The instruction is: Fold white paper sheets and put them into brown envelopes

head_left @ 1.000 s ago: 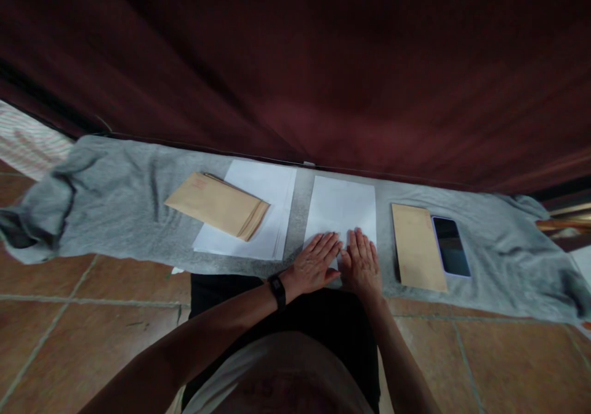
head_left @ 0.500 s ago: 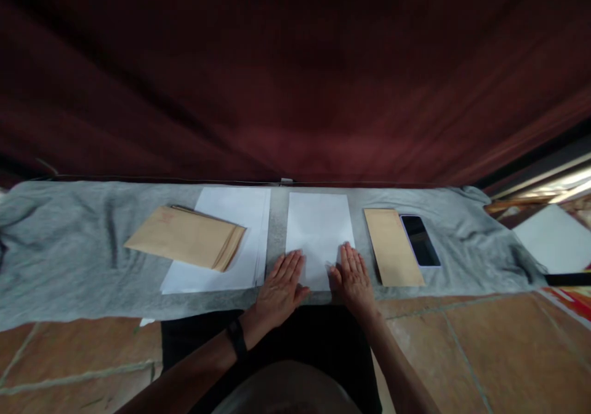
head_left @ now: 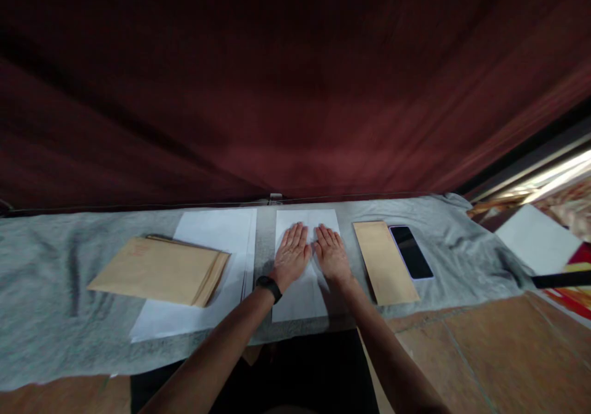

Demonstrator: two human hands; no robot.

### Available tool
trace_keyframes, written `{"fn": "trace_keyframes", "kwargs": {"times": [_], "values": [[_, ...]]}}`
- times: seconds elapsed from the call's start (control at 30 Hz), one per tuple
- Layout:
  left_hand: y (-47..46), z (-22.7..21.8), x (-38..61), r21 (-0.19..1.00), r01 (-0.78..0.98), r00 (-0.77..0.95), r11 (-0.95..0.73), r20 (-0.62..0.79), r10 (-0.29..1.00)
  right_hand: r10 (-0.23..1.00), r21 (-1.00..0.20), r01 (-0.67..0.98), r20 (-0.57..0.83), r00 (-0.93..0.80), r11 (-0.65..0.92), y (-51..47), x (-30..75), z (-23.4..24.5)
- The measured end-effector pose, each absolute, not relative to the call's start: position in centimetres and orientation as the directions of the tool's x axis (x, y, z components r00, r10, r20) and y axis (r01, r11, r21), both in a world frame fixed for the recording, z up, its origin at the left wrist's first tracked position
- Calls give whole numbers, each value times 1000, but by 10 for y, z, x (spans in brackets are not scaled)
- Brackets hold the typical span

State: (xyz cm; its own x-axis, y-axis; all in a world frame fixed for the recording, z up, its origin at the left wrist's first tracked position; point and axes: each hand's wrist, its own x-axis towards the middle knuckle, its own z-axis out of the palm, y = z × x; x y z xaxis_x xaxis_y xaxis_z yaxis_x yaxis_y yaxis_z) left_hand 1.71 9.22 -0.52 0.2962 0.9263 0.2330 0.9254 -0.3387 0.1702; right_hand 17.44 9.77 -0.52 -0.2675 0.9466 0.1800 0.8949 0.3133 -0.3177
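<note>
A single white sheet of paper (head_left: 298,297) lies on the grey cloth (head_left: 55,315) in front of me. My left hand (head_left: 290,255) and my right hand (head_left: 331,255) rest flat side by side on the sheet's far half, fingers stretched out and pointing away from me. Neither hand holds anything. A black band (head_left: 269,286) circles my left wrist.
To the left, a stack of tan envelopes (head_left: 159,270) lies on a pile of white paper (head_left: 217,232). To the right lie one tan envelope (head_left: 381,262) and a dark phone (head_left: 410,251). A dark red curtain (head_left: 295,87) hangs behind. Another white sheet (head_left: 535,238) lies far right.
Both hands have slid from the sheet's near edge up to its far half, coming together side by side. The camera view has shifted, so the cloth sits differently in frame.
</note>
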Motion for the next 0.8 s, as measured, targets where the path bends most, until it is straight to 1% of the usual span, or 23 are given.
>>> {"fn": "trace_keyframes", "kwargs": {"times": [0.1, 0.27, 0.47, 0.6, 0.73, 0.8], "values": [[95, -13, 12, 156, 941, 257, -300, 249, 934, 946, -282, 910, 203, -252, 303, 121, 176, -8], [99, -12, 15, 188, 947, 201, -259, 281, 938, 955, -269, 929, 222, -195, 252, 149, 172, -5], [118, -15, 16, 198, 950, 175, -240, 296, 939, 911, -260, 882, 242, -335, 393, 155, 152, -7], [119, -19, 14, 217, 958, 116, -189, 308, 944, 933, -257, 911, 248, -262, 324, 159, 154, -13], [110, -19, 7, 273, 953, 20, -131, 375, 927, 946, -252, 931, 255, -201, 265, 166, 166, -16], [103, -19, 2, 275, 953, 5, -126, 402, 916, 947, -252, 936, 270, -176, 246, 166, 171, -17]]}}
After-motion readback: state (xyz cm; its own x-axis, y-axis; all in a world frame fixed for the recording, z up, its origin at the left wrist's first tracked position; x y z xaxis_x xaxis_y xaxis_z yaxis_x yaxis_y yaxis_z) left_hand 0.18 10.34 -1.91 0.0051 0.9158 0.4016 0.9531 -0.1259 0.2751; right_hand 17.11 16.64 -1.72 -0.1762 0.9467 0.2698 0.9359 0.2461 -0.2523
